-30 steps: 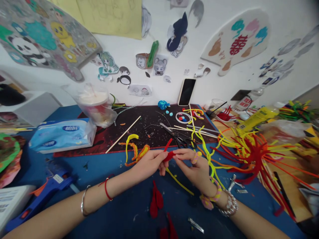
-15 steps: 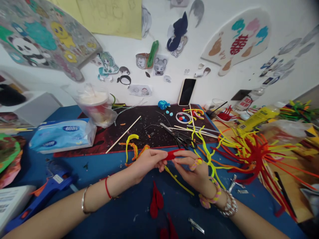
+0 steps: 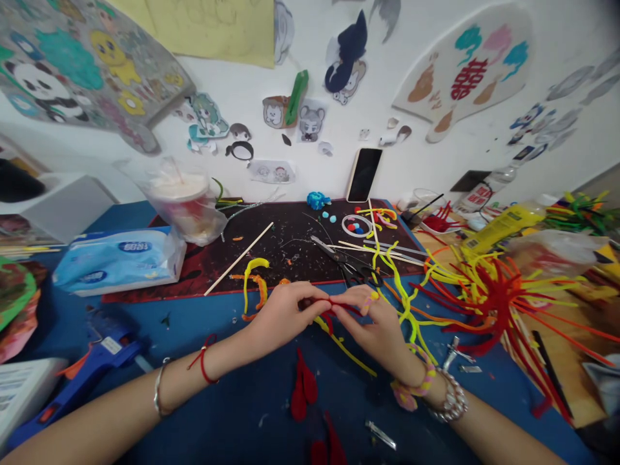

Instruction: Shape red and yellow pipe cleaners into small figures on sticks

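My left hand (image 3: 285,315) and my right hand (image 3: 371,320) meet over the blue table mat, and the fingertips of both pinch a twisted red pipe cleaner (image 3: 336,307). Much of that red piece is hidden by my fingers. A yellow pipe cleaner (image 3: 346,349) lies just below my right hand. Below my hands, a folded red pipe-cleaner loop (image 3: 303,386) rests on the mat. Curved yellow and orange pipe cleaners (image 3: 254,284) lie beyond my left hand.
Black-handled scissors (image 3: 346,268) and wooden sticks lie on a dark cutting mat (image 3: 290,242). A large bunch of red, yellow and orange pipe cleaners (image 3: 494,290) spreads to the right. A blue glue gun (image 3: 97,361) lies at left, near a tissue pack (image 3: 119,258).
My hands have moved closer together. The red piece, a thick bent length earlier, is now mostly inside my fingers, with a thin twisted strand showing.
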Demonstrator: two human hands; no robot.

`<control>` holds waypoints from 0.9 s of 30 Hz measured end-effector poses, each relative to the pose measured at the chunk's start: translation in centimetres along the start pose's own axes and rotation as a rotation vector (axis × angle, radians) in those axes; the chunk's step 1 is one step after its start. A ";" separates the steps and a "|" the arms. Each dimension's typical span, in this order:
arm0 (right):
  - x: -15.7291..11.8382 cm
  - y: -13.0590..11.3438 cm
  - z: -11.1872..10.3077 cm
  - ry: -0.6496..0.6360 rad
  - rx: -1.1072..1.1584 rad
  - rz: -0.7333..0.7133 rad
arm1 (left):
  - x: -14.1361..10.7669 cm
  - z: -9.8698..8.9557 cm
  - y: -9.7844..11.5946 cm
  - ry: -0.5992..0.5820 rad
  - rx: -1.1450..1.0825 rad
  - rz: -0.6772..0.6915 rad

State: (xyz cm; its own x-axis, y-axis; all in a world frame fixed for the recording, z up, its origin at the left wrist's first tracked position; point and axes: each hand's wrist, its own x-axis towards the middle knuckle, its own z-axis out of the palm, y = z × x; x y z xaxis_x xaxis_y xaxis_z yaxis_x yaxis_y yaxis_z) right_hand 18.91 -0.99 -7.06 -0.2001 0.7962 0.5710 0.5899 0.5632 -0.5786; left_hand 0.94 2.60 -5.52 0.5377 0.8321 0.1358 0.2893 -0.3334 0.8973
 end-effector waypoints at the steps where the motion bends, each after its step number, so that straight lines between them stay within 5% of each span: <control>1: -0.1 0.0 0.1 0.017 0.018 0.046 | 0.1 0.1 -0.1 0.012 -0.095 -0.049; 7: -0.3 0.0 0.4 0.120 0.162 0.324 | 0.4 0.5 -0.3 0.026 -0.485 -0.242; 13: 0.2 0.0 0.3 -0.101 0.662 0.710 | 0.4 0.2 0.1 0.021 -0.604 -0.325; 22: 0.1 0.8 -0.2 -0.488 0.888 0.805 | 0.7 -0.4 -0.1 -0.131 -0.432 -0.263; 27: 0.1 0.6 0.4 -0.529 0.890 0.768 | 0.4 -0.1 0.2 -0.111 -0.328 -0.211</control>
State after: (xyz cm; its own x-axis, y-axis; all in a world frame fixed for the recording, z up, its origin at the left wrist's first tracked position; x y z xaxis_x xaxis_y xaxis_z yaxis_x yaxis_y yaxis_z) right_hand 18.90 -0.50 -7.63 -0.4484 0.8551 -0.2602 0.0104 -0.2861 -0.9581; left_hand 1.16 2.91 -5.27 0.5807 0.8085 -0.0958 0.1443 0.0135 0.9894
